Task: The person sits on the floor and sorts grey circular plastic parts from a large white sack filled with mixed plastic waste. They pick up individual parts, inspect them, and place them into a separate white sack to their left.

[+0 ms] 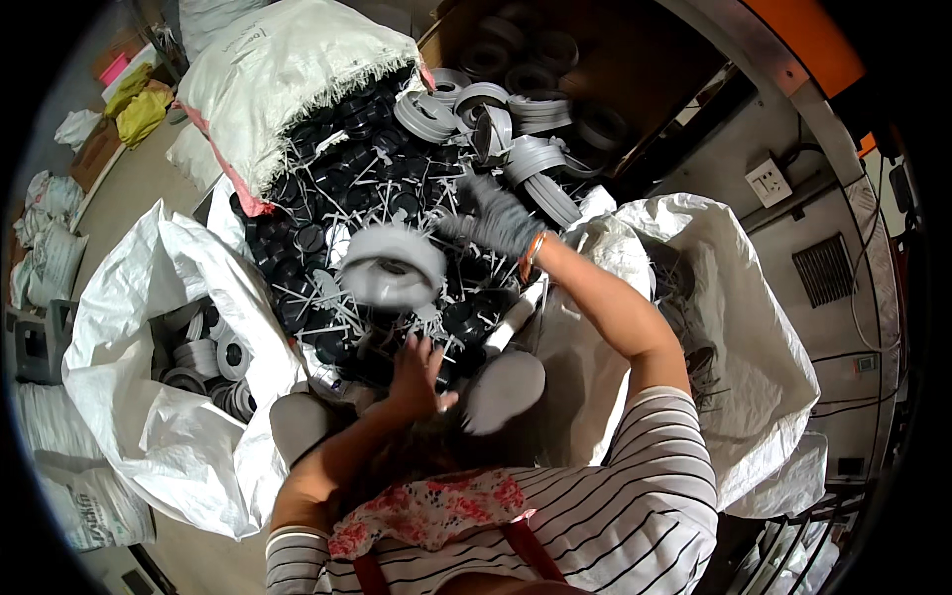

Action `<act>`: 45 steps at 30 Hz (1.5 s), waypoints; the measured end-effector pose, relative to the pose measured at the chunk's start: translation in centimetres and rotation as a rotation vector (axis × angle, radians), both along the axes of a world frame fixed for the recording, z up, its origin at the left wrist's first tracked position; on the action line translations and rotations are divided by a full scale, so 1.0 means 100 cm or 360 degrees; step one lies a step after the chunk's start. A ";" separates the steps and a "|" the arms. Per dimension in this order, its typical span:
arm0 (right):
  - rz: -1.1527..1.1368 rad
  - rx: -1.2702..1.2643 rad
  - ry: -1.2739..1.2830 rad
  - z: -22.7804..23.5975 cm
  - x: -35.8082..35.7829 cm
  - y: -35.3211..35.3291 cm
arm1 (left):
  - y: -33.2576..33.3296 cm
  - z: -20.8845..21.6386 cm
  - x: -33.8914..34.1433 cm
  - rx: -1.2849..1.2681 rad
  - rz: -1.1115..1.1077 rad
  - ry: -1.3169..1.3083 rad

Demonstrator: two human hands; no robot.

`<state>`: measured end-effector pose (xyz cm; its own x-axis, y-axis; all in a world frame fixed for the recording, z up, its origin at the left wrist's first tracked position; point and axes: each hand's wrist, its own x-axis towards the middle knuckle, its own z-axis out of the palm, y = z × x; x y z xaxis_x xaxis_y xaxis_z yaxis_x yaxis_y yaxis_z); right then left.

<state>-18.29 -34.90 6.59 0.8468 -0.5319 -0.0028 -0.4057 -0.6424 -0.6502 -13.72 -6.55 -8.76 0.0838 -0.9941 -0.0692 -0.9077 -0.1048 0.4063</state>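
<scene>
Beige floor (111,223) on the left, grey panel (719,149) on the right with a white socket (768,184) and dark vent (825,270). Orange bit (808,40) top right. Bright light mid-scene, murky edges; that brown surface (645,55) might be wood, hard to tell.

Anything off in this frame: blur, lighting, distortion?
Head view: grey ring mid-pile is motion-blurred; white sack upper left is brightly lit; rings at the top sit in deep shadow; fisheye bows the metal frame at right; corners are black.
</scene>
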 end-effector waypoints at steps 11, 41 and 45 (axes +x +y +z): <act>-0.1644 -0.0019 -0.0119 -0.091 0.007 -0.316 | 0.010 -0.088 -0.032 0.0442 -0.0236 0.0154; -0.0274 0.0073 -0.0005 -0.037 0.054 -0.185 | -0.011 -0.072 -0.023 0.0750 -0.0295 0.0249; -0.0545 -0.0506 0.0534 -0.078 0.076 -0.291 | -0.011 -0.081 -0.027 0.0592 -0.0231 0.0350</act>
